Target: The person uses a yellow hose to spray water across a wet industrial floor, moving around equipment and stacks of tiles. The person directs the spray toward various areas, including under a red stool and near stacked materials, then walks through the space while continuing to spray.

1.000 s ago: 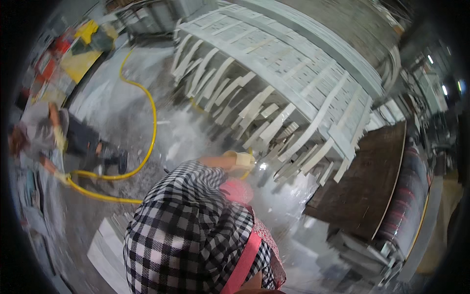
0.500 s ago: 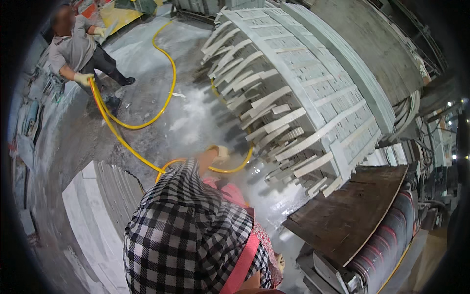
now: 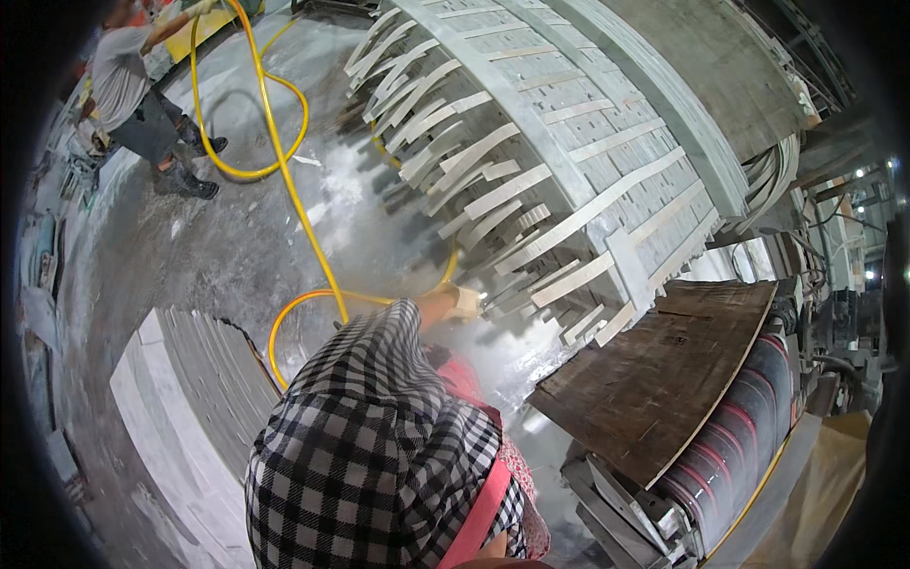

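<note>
My left hand [image 3: 464,303], in a pale glove, reaches out from a black-and-white checked sleeve [image 3: 355,427]. Its fingers look closed, with a small bright tip at their front; what they hold, I cannot make out. Close to it are the protruding ends of pale strips [image 3: 573,282] between stacked grey slabs [image 3: 531,104]. A yellow hose [image 3: 327,275] loops over the wet floor and passes behind my left forearm; whether it ends in my hand is hidden. Whitish haze hangs about the hand. My right hand does not show.
Upper left, a person [image 3: 142,85] in a grey shirt lifts the hose in a gloved hand [image 3: 199,8]. More slabs [image 3: 180,408] lean at lower left. A brown board [image 3: 664,370] lies beside a dark, red-banded roll [image 3: 735,455] at lower right.
My left hand has moved rightward, nearer the strip ends. The other person has raised the hose and its loops have shifted. A glove low beside the flowered cloth has gone from sight.
</note>
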Tool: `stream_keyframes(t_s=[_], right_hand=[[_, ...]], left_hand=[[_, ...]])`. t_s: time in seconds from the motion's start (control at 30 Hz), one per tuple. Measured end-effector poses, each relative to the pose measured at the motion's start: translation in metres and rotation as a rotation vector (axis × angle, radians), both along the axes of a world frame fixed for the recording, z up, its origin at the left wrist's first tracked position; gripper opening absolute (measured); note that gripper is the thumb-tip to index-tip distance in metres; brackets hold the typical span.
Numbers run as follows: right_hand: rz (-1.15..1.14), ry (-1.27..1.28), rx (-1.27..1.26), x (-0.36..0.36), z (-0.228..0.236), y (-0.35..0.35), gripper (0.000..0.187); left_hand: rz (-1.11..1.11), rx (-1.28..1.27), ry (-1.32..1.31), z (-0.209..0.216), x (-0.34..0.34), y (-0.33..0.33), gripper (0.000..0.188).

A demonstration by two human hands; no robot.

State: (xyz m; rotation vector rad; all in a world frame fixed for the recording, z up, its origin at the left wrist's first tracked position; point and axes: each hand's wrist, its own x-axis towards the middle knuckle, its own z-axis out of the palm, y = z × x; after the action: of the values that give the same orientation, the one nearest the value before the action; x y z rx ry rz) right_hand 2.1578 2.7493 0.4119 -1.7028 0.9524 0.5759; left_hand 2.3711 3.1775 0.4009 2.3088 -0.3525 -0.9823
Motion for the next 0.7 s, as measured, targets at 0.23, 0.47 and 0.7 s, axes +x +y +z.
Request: stream_keyframes(t_s=[0.23, 0.47, 0.7], right_hand=[[-0.031, -0.019, -0.038, -0.031, 0.007, -0.058, 0.037], [-0.005, -0.111, -0.04, -0.094, 0.015, -0.118, 0.038], [-0.04, -0.178, -0.031, -0.187, 0.022, -0.173, 0.038]], left_hand=[[0.295, 0.171, 0.068, -0.014, -0.062, 0.011, 0.034], [0.41, 0.167, 0.151, -0.057, -0.145, -0.025, 0.034], [0.298, 0.14, -0.025, -0.021, -0.252, -0.119, 0.037]])
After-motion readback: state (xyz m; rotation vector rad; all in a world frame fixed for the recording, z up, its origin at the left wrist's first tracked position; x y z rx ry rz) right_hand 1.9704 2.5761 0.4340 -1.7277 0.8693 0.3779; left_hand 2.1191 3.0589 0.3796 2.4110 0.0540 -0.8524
